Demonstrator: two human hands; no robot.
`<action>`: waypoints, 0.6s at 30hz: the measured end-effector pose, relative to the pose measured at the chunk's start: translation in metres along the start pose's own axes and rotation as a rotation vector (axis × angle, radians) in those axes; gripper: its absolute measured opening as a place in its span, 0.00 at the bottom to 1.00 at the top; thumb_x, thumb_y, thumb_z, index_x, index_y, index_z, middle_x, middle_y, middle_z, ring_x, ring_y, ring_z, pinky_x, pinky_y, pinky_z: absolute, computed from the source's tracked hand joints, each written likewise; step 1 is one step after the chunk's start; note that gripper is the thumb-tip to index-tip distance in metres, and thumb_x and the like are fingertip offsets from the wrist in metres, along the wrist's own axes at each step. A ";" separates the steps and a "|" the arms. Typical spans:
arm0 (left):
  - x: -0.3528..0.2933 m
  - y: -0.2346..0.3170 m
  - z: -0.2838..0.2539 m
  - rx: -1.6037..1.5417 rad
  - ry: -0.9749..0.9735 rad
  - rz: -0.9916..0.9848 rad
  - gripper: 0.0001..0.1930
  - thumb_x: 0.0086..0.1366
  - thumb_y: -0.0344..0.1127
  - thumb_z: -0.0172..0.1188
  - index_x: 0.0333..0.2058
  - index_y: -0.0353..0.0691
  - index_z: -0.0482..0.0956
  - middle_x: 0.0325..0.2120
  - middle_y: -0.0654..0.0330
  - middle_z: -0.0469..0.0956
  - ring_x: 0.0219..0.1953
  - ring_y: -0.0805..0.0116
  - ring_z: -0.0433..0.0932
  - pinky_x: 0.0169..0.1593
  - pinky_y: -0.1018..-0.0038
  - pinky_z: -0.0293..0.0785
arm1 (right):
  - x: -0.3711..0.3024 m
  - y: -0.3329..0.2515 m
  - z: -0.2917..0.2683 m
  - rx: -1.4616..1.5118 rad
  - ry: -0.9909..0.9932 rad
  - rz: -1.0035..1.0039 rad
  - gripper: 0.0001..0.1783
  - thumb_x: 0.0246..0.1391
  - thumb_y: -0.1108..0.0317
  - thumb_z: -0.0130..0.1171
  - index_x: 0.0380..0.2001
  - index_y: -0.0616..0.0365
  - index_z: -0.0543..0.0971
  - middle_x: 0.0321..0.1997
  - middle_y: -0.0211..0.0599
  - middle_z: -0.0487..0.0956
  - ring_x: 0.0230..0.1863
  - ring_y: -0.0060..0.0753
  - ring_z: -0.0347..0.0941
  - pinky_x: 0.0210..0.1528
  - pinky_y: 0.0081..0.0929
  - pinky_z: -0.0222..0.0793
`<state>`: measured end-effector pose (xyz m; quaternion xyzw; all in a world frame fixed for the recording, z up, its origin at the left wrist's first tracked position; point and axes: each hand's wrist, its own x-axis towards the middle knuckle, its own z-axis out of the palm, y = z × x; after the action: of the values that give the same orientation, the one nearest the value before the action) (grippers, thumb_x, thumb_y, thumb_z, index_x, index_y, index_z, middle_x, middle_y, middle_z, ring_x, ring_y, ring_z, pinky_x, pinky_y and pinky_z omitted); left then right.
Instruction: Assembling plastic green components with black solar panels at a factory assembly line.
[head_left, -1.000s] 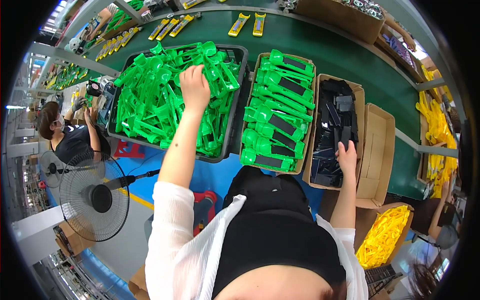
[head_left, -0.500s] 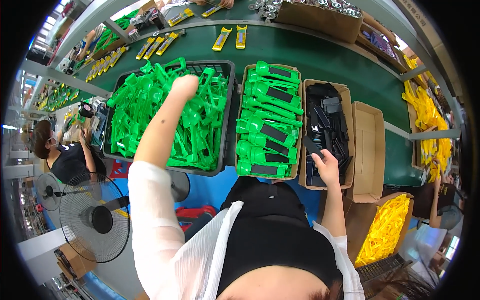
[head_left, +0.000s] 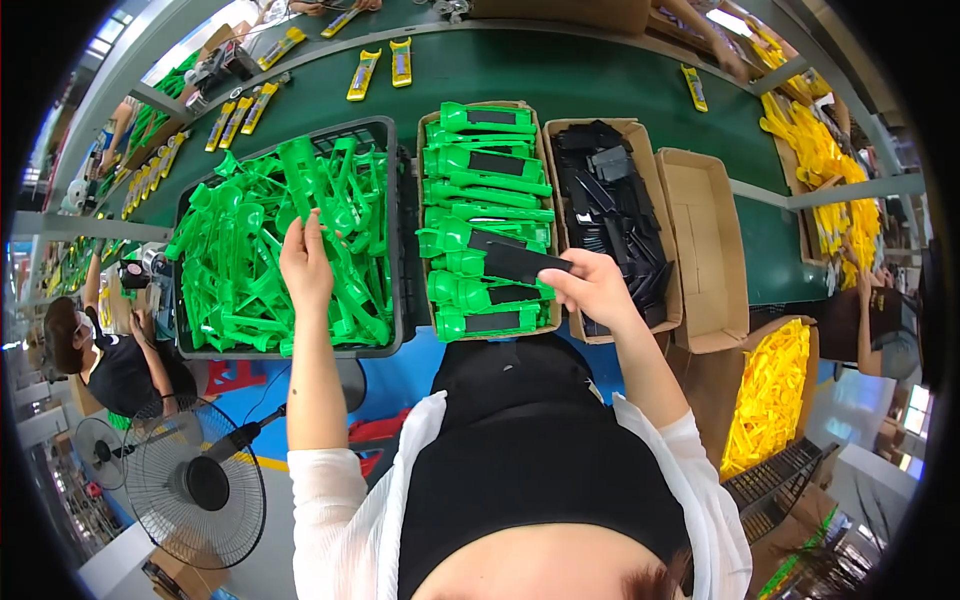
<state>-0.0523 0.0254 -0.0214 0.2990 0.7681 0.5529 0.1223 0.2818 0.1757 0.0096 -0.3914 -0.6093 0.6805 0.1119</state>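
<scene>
Right hand (head_left: 598, 290) over the right edge of the green-part box (head_left: 555, 315), thumb and fingers pinching a black strip (head_left: 520, 265), whose free end reaches in above the row of green parts (head_left: 455, 160)! Left of that box, the left hand (head_left: 306, 262) is inside the rim of the black crate (head_left: 403, 280), fingers half curled at the loose pieces (head_left: 225, 250); whether they grip one, I cannot tell! Only a narrow gap between crate and box, the black-strip box (head_left: 655, 200) just beside its right edge, green table (head_left: 600, 75) stretching past its far edge
</scene>
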 end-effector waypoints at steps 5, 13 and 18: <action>0.005 0.011 0.020 -0.325 0.108 -0.115 0.16 0.67 0.44 0.46 0.37 0.34 0.71 0.25 0.61 0.74 0.25 0.75 0.73 0.28 0.79 0.68 | 0.011 -0.002 0.009 0.023 -0.017 0.000 0.10 0.50 0.63 0.61 0.25 0.59 0.75 0.15 0.25 0.71 0.13 0.11 0.63 0.15 0.11 0.56; -0.033 0.061 0.047 -0.285 -0.436 -0.104 0.25 0.63 0.28 0.47 0.59 0.48 0.58 0.42 0.60 0.69 0.30 0.72 0.75 0.28 0.77 0.73 | 0.009 -0.001 0.013 0.075 0.018 -0.052 0.13 0.50 0.60 0.60 0.26 0.60 0.76 0.15 0.24 0.71 0.15 0.12 0.62 0.17 0.13 0.56; -0.067 0.079 0.079 -0.888 -0.755 -0.511 0.11 0.61 0.28 0.50 0.41 0.38 0.77 0.40 0.61 0.66 0.40 0.71 0.71 0.36 0.74 0.74 | 0.011 -0.004 0.022 0.074 -0.013 -0.009 0.13 0.51 0.60 0.60 0.27 0.60 0.76 0.16 0.24 0.71 0.16 0.12 0.62 0.18 0.13 0.57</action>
<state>0.0668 0.0634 0.0133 0.2014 0.4168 0.6284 0.6252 0.2588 0.1668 0.0077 -0.3798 -0.5862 0.7046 0.1252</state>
